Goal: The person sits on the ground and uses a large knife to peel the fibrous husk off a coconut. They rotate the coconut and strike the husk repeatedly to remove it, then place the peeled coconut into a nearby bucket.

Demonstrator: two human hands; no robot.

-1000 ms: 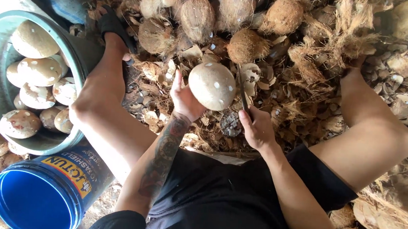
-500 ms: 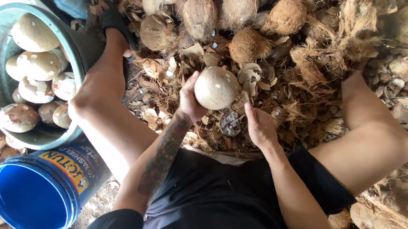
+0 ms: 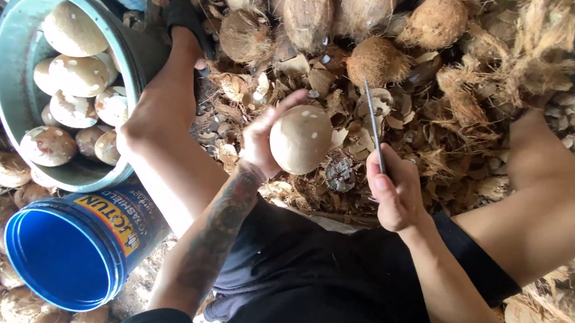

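Observation:
My left hand [image 3: 262,135] cups a peeled, pale tan coconut [image 3: 301,139] with white spots, held above the ground between my knees. My right hand [image 3: 394,190] is closed on the handle of a thin knife [image 3: 373,124] whose blade points up and away, just right of the coconut and not touching it. Below the coconut a dark round stump [image 3: 340,173] sits among husk scraps.
A grey metal basin [image 3: 9,51] at the left holds several peeled coconuts. A blue bucket [image 3: 62,250] lies on its side at the lower left. Unpeeled brown coconuts [image 3: 308,13] and husk fibres pile ahead and to the right. My bare legs flank the work spot.
The coconut has been turned in my left hand and lowered slightly. My right hand has lifted the knife so its blade now stands clear to the right of the coconut.

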